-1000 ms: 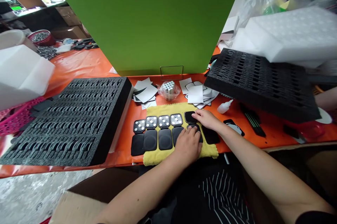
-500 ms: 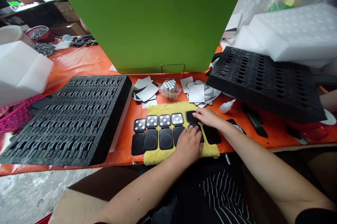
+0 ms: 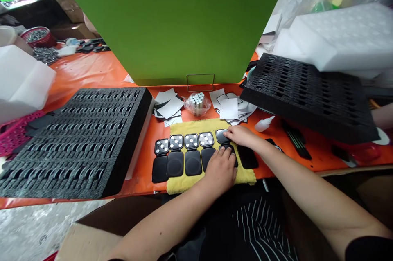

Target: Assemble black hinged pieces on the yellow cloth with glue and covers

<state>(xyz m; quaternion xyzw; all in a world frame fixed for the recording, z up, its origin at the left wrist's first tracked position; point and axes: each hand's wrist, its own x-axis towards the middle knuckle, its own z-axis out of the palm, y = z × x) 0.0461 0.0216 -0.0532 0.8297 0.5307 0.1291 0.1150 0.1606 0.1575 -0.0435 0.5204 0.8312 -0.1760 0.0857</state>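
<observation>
Several hinged black square cases stand open in a row on a yellow cloth (image 3: 184, 182). Their upper halves carry white dots, as on the dotted half (image 3: 191, 141); the lower halves are plain black, like this lower half (image 3: 193, 163). My left hand (image 3: 221, 167) is bent over the lower half of the rightmost hinged case, fingertips pressing on it and partly hiding it. With thumb and fingers together, my right hand (image 3: 241, 135) grips the right edge of that case's upper half (image 3: 221, 136), which looks shiny. A plain black rectangular piece (image 3: 248, 157) lies below my right wrist.
Black foam trays with slotted pieces flank the work, a left tray (image 3: 76, 138) and a raised right tray (image 3: 307, 93). Behind the cloth are white paper pieces (image 3: 168, 105), bagged metal cylinders (image 3: 197, 101) and a small white bottle (image 3: 264, 124). A green panel (image 3: 178, 23) stands behind.
The upper half under my right fingers now shows a brighter, shinier face. Both hands stay in nearly the same place; the view has shifted slightly.
</observation>
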